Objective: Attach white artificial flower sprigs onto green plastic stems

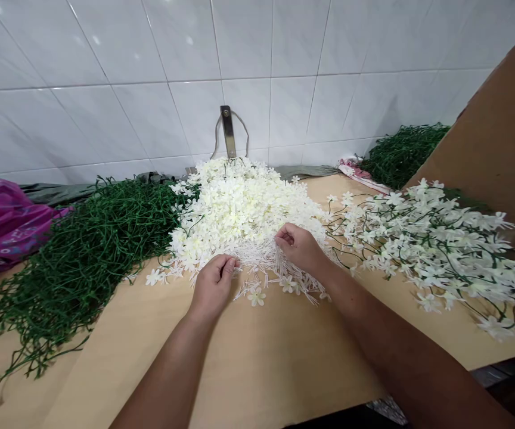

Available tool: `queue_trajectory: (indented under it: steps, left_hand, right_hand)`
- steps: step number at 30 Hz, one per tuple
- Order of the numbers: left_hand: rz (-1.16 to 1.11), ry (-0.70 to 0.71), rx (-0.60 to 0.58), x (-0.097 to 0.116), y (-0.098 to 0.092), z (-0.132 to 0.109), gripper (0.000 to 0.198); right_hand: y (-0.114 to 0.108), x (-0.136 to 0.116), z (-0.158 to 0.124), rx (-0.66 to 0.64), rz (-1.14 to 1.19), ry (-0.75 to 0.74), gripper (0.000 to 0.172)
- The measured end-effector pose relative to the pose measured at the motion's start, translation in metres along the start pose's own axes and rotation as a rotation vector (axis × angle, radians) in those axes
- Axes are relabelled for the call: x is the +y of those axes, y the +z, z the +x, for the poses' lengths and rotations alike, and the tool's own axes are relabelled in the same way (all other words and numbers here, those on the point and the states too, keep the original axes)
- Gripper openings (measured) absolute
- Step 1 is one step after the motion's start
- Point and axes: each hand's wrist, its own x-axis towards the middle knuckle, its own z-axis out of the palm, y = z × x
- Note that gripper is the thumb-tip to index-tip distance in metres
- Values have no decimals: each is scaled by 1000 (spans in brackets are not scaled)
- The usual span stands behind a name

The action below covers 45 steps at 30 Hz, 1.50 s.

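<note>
A heap of white artificial flowers (239,202) with pale yellow centres lies in front of me, thin white stems (257,253) fanning out at its near edge. My left hand (213,283) is at the heap's near left side, thumb and fingers pinched together. Whatever is between those fingertips is too small to make out. Over the white stems, further right, my right hand (300,247) is also closed in a pinch; what it grips is hidden. A single white flower (256,296) rests on the board just below the heap, between my hands.
Green plastic stems (101,244) are piled at left, beside a magenta bag (7,217). White flowers on green stems (431,244) spread at right. More green stems (403,152) lie behind, near a cardboard panel (485,125). A metal strap (227,131) stands against the tiled wall (248,47).
</note>
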Motion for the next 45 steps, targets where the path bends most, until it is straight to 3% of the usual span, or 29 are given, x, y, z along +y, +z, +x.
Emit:
queue_trajectory:
  steps: [4,9,13,17,20,24,32,37,41,45]
  left_hand:
    - [-16,-22,89,-2,1,1,18]
    - [-83,-70,115,6,10,5,24]
    - [-147,-69,24,25,23,14,31]
    - [-266,-116,26,36,33,22,23]
    - [-299,-148,67,34,32,23,17]
    - [-365,-191,57,30,27,18,19]
    - [-382,-239,-52,29,30,16,22]
    - [-147,-154,-39,30,26,22,32]
    - [407,-54,113,32,24,38,23]
    - [801,-55,59,32,32,56,28]
  right_hand:
    - [5,3,-2,-11,277,9,9]
    - [9,-3,-5,-47,362,-29,9]
    - [9,-9,-8,-78,332,-88,6]
    - [8,-13,-10,-80,255,-144,5]
    - [9,-12,-10,-53,155,-212,5]
    - [16,-11,-12,6,51,-343,17]
    - [25,-16,-16,8,-25,-367,5]
    - [22,-16,-14,70,-63,-425,11]
    - [19,-12,-10,198,-73,-389,11]
    - [18,-8,-8,243,-38,-340,8]
